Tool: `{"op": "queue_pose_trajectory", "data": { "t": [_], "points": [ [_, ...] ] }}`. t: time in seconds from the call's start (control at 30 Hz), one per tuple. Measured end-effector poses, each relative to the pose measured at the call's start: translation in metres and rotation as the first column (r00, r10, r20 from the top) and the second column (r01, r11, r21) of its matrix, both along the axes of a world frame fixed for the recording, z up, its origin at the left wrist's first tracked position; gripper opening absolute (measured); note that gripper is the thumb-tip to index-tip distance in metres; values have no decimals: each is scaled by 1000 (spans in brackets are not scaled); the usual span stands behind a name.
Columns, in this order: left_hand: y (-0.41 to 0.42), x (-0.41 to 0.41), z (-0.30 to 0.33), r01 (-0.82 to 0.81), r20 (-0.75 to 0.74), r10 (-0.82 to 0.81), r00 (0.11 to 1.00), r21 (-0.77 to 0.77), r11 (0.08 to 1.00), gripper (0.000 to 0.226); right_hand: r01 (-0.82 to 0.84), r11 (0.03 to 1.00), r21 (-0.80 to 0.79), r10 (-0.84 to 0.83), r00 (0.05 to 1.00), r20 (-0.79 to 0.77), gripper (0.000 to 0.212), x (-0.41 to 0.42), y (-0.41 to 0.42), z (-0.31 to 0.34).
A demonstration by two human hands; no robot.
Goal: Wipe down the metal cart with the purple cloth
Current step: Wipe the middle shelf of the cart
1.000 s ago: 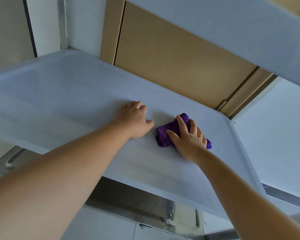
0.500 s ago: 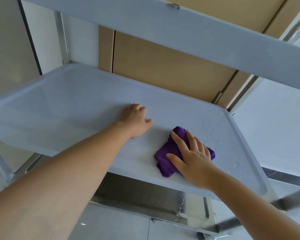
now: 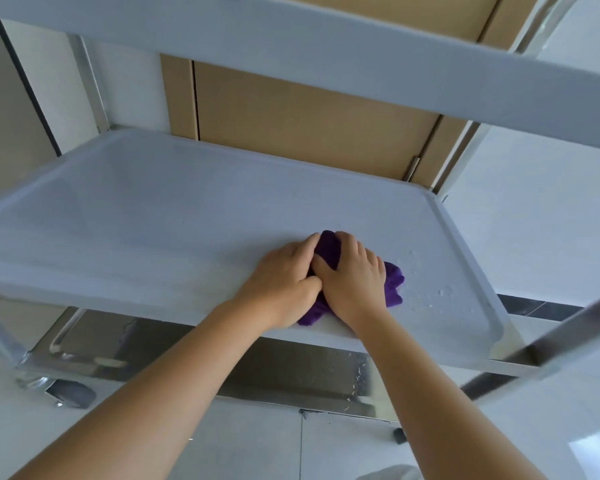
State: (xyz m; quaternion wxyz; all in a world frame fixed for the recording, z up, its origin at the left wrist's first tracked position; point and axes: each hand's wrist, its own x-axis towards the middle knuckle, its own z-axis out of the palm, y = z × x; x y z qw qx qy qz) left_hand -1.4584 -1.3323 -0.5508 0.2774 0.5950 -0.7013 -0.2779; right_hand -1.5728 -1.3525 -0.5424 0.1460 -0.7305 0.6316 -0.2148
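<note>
The purple cloth lies bunched near the front right of the metal cart's middle shelf. Both my hands are on it, side by side and touching. My left hand curls round the cloth's left side, its fingertips on the cloth's far edge. Over the middle of the cloth lies my right hand, its fingers bent and gripping it. Most of the cloth is hidden under the hands; purple shows between them, to the right, and at the shelf's front edge.
Water droplets dot the shelf to the right of the cloth. The cart's top shelf crosses overhead and a shiny lower shelf sits below. A cart post slants at the front right, and a caster stands on the pale floor at the lower left. Behind is a brown door.
My left hand slid right from the bare shelf and joined my right hand on the cloth. The cloth came toward the shelf's front edge and is bunched more tightly.
</note>
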Motion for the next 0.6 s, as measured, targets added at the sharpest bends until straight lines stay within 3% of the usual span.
{"op": "queue_pose_trajectory", "data": {
  "t": [0.07, 0.13, 0.2, 0.3, 0.37, 0.47, 0.6],
  "points": [
    [1, 3, 2, 21, -74, -18, 997, 36, 999, 75, -77, 996, -35, 73, 992, -104, 60, -6, 3, -4],
    [0, 5, 2, 8, -149, 0, 989, 56, 998, 72, -145, 989, -40, 135, 973, -189, 73, -9, 6, -8],
    [-1, 6, 1, -6, -75, 7, 997, 16, 1000, 60, -197, 980, -28, 186, 956, -226, 85, -12, 11, -8],
    [1, 3, 2, -22, 59, 23, 998, -18, 1000, 51, -264, 964, -5, 258, 945, -200, 67, -21, 16, -6],
    [2, 1, 4, -31, 124, 33, 992, -20, 999, 47, -326, 945, -37, 314, 932, -179, 73, -28, 21, -5],
    [6, 0, 9, -12, 214, 16, 977, -19, 1000, 52, -431, 902, -20, 421, 890, -177, 81, -42, 28, -2],
    [6, 1, 6, 58, 319, -46, 947, -28, 998, 70, -540, 839, 69, 542, 820, -181, 73, -63, 29, 9]
  ]
}}
